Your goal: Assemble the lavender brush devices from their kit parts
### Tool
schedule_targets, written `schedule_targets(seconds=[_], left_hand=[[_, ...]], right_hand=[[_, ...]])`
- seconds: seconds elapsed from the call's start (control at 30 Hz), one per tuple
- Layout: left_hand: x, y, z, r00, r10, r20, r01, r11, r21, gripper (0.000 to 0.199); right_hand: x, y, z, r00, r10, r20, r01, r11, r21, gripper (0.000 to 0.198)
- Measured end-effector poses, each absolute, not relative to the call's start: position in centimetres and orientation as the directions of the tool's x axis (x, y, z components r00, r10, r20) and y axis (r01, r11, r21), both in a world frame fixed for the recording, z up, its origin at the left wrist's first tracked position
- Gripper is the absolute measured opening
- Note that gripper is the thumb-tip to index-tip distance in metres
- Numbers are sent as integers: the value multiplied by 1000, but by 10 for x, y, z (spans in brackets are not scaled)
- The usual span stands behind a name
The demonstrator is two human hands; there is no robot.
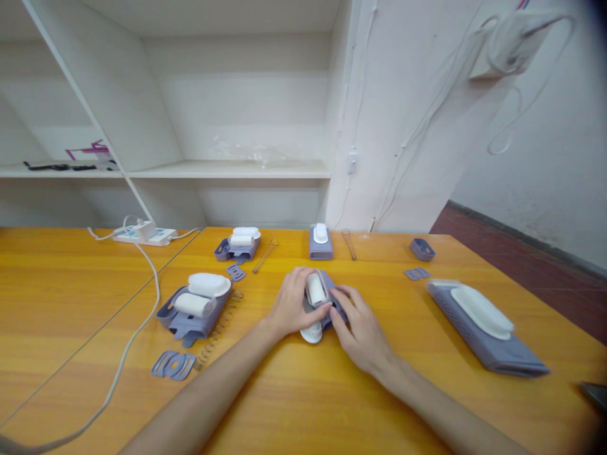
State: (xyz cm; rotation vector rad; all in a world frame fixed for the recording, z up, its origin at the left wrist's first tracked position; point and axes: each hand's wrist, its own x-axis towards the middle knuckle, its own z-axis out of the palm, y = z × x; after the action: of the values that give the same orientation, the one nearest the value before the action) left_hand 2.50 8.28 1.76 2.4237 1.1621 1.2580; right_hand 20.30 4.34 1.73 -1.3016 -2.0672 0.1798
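My left hand (290, 308) curls around the left side of a lavender plastic housing (326, 281), thumb across its front. A white roller (316, 289) sits in a lavender frame at the housing's upper left, beside the left fingers. On the right side, my right hand (359, 330) grips the housing with thumb and fingers near its middle. Below the left thumb a white ribbed oval piece (312, 333) sticks out. The fingers cover part of the housing, so how these pieces join is hidden.
At left stand a lavender housing (194, 325) with white parts, a coil spring (219, 332) and a flat lavender plate (173, 365). Similar parts line the back. A larger lavender piece (488, 328) lies right. A white cable (142, 322) runs from a power strip (147, 235).
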Motion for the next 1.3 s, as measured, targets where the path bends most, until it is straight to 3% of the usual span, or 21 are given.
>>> schedule_targets(seconds=[0.23,0.53,0.8,1.0,1.13,1.3], left_hand=[[25,86,16,355,714,604,525,-687,503,69],[24,80,15,371,720,586,550,-679,486,63],[21,75,20,523,666,532,567,-738,366,76],[21,74,18,632,532,563,510,-833,213,98],[19,77,17,712,453,537,498,-864,69,76],[6,87,17,700,538,469,629,-776,-49,29]], right_hand=[[193,56,26,-249,809,533,710,527,-467,50],[186,60,23,-261,816,516,736,514,-440,42],[196,71,21,-158,832,533,748,453,-486,39],[207,82,18,-40,864,502,686,389,-615,29],[209,84,15,53,868,494,635,353,-687,35],[220,96,3,208,872,443,502,294,-814,53]])
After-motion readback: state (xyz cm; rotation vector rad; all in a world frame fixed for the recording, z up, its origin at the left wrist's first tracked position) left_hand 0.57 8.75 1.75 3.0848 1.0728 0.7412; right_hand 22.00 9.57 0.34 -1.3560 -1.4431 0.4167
